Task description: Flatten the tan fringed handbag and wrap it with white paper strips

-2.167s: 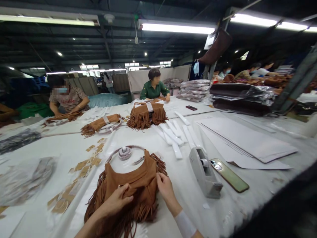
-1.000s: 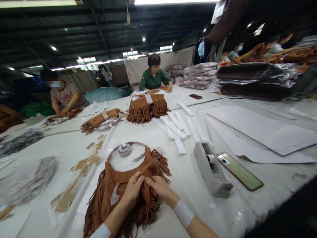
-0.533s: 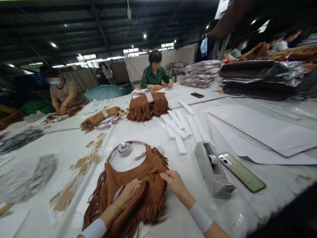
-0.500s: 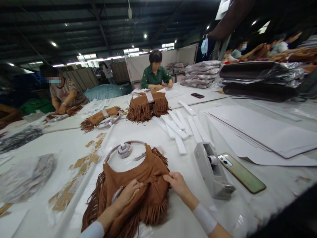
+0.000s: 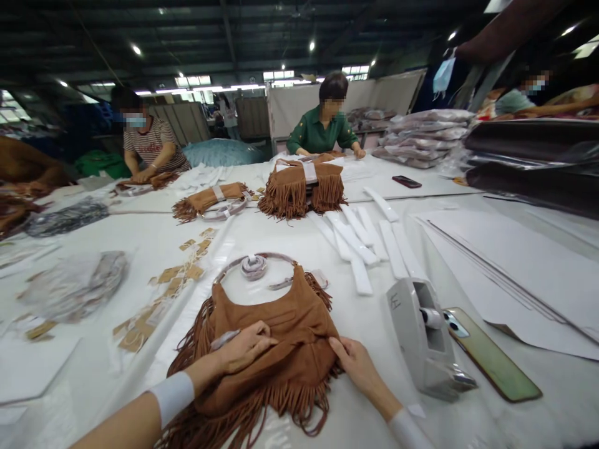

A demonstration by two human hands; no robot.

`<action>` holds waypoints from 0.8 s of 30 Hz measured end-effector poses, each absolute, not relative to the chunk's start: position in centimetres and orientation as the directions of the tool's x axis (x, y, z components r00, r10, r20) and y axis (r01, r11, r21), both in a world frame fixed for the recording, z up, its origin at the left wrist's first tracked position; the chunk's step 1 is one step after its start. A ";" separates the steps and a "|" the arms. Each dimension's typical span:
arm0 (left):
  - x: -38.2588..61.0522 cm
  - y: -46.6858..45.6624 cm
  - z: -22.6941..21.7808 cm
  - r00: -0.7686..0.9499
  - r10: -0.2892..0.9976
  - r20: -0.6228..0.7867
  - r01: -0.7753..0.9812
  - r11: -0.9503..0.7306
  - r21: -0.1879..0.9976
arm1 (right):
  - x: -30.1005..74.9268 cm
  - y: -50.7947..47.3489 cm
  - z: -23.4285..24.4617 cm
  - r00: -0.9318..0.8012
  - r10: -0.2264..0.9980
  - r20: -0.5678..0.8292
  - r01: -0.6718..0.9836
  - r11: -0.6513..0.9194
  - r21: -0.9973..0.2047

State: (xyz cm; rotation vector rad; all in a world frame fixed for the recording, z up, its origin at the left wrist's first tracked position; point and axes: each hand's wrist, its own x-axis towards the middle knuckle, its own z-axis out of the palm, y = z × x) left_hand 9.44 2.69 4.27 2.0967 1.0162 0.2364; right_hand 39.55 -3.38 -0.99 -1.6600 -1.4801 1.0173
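Observation:
A brown suede-like handbag [image 5: 276, 330] with long fringe lies flat on the white table before me, its curved, wrapped handle [image 5: 253, 255] towards the far side. My left hand [image 5: 246, 349] rests on the bag's front with fingers bent, gripping a fold of the material. Beside it a small plastic-wrapped piece [image 5: 224, 338] pokes out. With thumb and fingers, my right hand [image 5: 358, 365] pinches the bag's right edge. Inside the handle's loop sits a wrapped coil of strap [image 5: 253, 267].
To the right stand a grey tape dispenser [image 5: 423, 340] and a green phone [image 5: 496, 355]. White strips [image 5: 355, 240] lie beyond, near stacked fringed bags [image 5: 302, 187]. Paper tags [image 5: 159, 299] are scattered left. A co-worker in green [image 5: 322, 128] and another in stripes [image 5: 152, 146] work across the table.
The view has shifted left, so things appear further right. The bag's front looks flatter, its upper part smoothed out. My left fingers are more bent; the right hand still holds the edge.

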 end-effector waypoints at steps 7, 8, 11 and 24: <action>15.6 -0.4 7.7 0.643 0.765 -0.043 0.686 -0.550 0.476 | 38.5 -3.8 -0.2 0.104 0.994 -0.033 0.499 -0.081 -0.863; 16.4 -0.7 7.6 0.656 0.753 -0.057 0.703 -0.581 0.410 | 38.2 -3.7 -0.2 0.126 0.992 -0.019 0.504 -0.080 -0.860; 17.5 -1.0 7.4 0.677 0.732 -0.077 0.727 -0.649 0.223 | 37.7 -3.6 -0.2 0.188 0.982 0.037 0.520 -0.067 -0.852; 14.4 1.0 4.8 0.612 0.781 -0.123 0.414 -0.184 0.891 | 36.7 -3.4 -1.2 0.193 0.970 0.147 0.596 0.003 -0.803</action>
